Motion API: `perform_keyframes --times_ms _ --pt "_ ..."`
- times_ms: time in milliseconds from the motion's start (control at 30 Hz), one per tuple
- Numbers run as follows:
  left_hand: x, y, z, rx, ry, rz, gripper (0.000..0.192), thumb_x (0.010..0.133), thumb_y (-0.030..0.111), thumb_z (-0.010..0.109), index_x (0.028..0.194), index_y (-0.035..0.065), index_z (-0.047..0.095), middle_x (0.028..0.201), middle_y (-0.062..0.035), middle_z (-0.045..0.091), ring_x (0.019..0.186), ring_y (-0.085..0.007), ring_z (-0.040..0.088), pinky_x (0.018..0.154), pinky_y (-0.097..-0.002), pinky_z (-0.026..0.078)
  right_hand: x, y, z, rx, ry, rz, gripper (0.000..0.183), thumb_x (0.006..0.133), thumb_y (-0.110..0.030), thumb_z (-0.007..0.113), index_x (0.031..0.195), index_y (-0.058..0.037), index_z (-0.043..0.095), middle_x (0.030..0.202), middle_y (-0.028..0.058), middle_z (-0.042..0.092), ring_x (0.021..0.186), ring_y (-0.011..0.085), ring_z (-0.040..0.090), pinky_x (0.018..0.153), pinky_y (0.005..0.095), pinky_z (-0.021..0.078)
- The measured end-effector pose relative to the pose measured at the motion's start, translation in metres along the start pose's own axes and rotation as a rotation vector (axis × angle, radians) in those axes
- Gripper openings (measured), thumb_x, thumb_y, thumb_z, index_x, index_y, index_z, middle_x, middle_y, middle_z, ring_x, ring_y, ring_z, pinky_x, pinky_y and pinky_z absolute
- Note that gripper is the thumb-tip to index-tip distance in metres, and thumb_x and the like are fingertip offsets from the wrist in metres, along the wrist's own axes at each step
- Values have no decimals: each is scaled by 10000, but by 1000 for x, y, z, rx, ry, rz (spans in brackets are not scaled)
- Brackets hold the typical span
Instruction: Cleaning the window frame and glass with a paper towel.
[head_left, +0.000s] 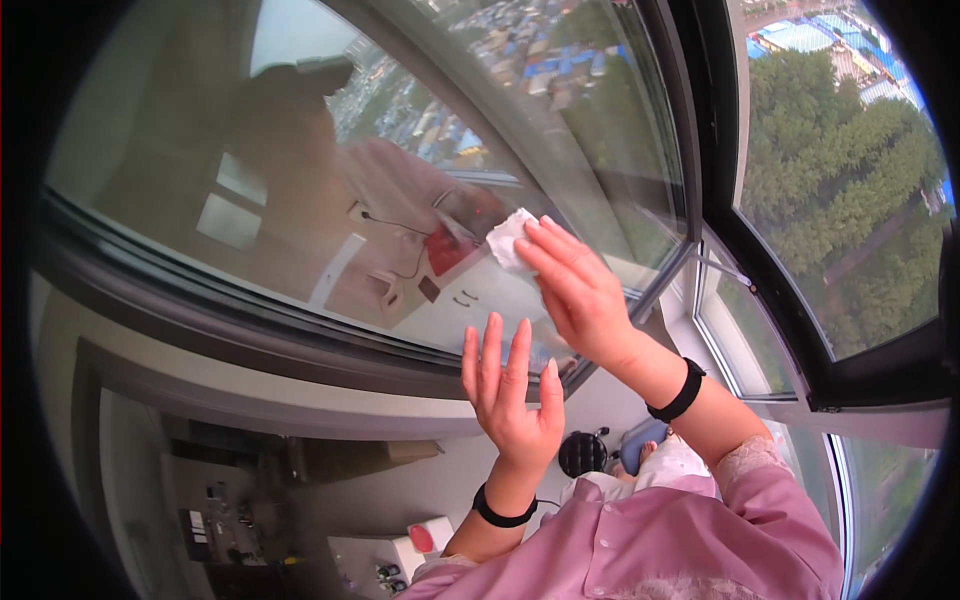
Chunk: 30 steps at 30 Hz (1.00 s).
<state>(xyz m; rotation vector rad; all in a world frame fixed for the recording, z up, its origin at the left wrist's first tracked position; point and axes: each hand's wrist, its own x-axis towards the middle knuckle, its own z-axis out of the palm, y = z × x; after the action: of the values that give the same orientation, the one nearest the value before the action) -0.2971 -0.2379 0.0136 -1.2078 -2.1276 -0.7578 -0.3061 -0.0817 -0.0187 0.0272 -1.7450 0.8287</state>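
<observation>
Under the fingers of my right hand (585, 292) a crumpled white tissue or cloth (508, 238) lies against the window pane (405, 247). That hand is stretched out nearly flat, its fingertips over the right part of the tissue. Lower and to the left, my left hand (511, 405) is raised with its fingers spread and nothing in it. Its fingertips overlap the dark lower frame (300, 345) of the sash; whether they touch it I cannot tell. A reflection of a person in a cap and pink top shows in the glass.
The sash stands swung inward, with a metal stay (724, 270) at its corner. Beyond the opening at right are treetops (840, 165) and roofs. Below are a blue seat (641, 439) under my feet, a round black object (583, 452) and a white cabinet (375, 555).
</observation>
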Motion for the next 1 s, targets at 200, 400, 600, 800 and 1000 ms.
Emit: perform_keyframes --times_ms 200,400,600,800,1000 --pt "11 -24 -32 212 91 -6 482 922 193 534 1367 9 504 1489 -227 369 1427 -450 202 1145 -558 83 -1 -20 31 -199 -311 -163 785 780 -232 718 1450 -37 359 1518 177 305 1416 384 256 1143 498 241" --pt "31 -46 -50 360 279 -110 534 952 204 488 1432 -12 398 1544 -247 237 1453 -451 84 1134 -585 50 91 -67 35 -264 -191 -280 811 781 -321 703 1465 -81 339 1526 146 305 1400 382 279 1136 503 238" --pt "28 -75 -39 291 487 -102 624 961 169 482 1479 -69 227 1554 -312 69 1450 -467 31 1147 -552 78 39 -57 53 -367 -419 -337 789 774 -369 706 1455 -131 386 1499 93 359 1375 331 331 1133 479 244" --pt "29 -77 -38 163 532 -111 653 963 106 462 1483 -101 124 1536 -350 46 1435 -495 54 1152 -527 120 5 -42 55 -417 -535 -428 719 805 -381 669 1444 -170 417 1486 38 391 1379 273 335 1139 457 240" --pt "27 -81 -39 187 595 -149 565 977 54 407 1469 -110 183 1533 -341 107 1432 -476 133 1151 -508 165 92 -91 61 -295 -260 -336 777 764 -283 722 1451 -127 395 1517 73 344 1391 322 314 1125 487 247"
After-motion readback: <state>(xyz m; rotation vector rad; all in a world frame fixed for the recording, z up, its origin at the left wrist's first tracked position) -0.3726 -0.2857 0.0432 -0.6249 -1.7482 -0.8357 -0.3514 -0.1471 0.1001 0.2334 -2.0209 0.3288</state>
